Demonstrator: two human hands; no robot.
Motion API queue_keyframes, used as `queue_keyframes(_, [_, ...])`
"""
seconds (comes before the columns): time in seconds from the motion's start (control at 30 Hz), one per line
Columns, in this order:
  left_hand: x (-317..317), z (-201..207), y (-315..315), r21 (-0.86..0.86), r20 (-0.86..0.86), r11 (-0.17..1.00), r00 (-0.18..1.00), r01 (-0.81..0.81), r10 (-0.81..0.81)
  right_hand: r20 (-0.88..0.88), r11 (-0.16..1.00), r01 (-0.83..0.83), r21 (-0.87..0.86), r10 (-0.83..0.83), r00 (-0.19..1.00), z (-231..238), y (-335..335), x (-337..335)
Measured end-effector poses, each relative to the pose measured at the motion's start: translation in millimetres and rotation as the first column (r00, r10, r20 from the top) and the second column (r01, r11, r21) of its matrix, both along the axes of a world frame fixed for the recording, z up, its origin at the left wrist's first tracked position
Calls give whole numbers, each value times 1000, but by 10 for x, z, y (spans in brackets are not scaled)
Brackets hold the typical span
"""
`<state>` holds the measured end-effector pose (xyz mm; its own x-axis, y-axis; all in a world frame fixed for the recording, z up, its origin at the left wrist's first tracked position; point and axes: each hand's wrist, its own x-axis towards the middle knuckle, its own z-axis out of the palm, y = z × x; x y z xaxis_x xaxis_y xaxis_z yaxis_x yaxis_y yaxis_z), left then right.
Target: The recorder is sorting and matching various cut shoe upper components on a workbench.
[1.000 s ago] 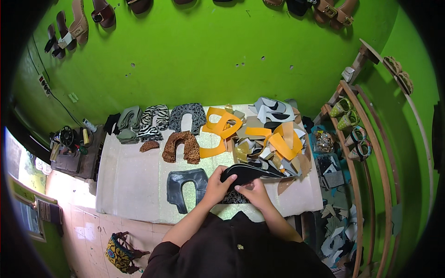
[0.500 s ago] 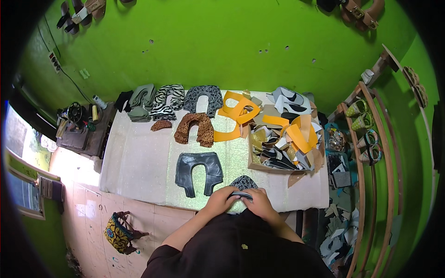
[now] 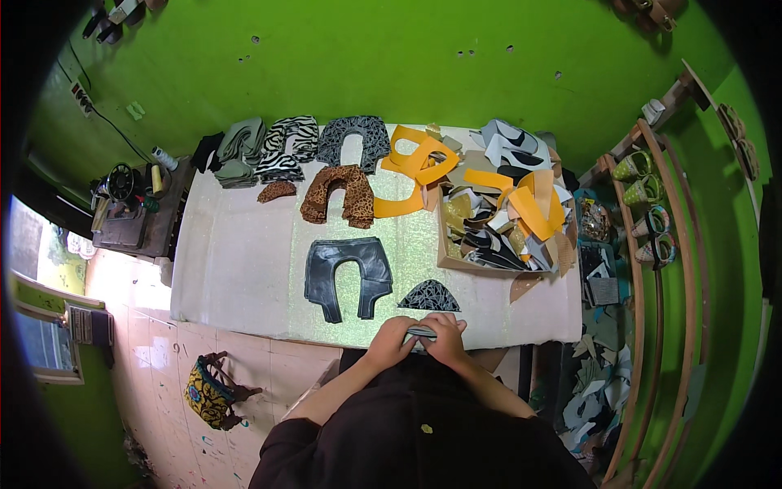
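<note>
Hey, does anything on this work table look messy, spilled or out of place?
Mostly tidy: the cut pieces lie in rows on the table. The cardboard box of scraps is overfull, with yellow strips hanging over its edge. Both hands, left hand and right hand, hold a small grey piece at the near edge.

The bench [image 3: 236, 269] had a pale cover that sparkled a little. The dark U-shaped piece [image 3: 346, 275] looked like smooth, shiny leather. The leopard piece [image 3: 338, 191] looked soft and fuzzy. The orange cutouts [image 3: 415, 159] looked flat and matt. The box [image 3: 444, 253] was brown cardboard.
</note>
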<state>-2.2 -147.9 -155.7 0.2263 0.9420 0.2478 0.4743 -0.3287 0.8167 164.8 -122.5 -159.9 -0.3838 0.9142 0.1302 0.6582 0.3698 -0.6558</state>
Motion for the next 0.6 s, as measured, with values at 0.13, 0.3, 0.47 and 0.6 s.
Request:
queue_keyframes(0.13, [21, 29, -2, 23, -41, 998, 997, 65, -64, -12, 999, 51, 4, -51, 999, 16, -10, -25])
queue_keyframes(0.3, [-37, -102, 5, 57, -68, 992, 992, 111, -107, 4, 999, 32, 3, -32, 999, 27, -21, -12])
queue_keyframes(0.47, [-60, -114, -24, 113, -103, 986, 989, 122, -111, -47, 998, -32, 46, 34, 998, -1, -46, 69])
queue_keyframes(0.6, [-42, -96, -30, 155, -108, 985, 992, 77, -60, -38, 999, -13, 53, 15, 999, 6, -29, 29])
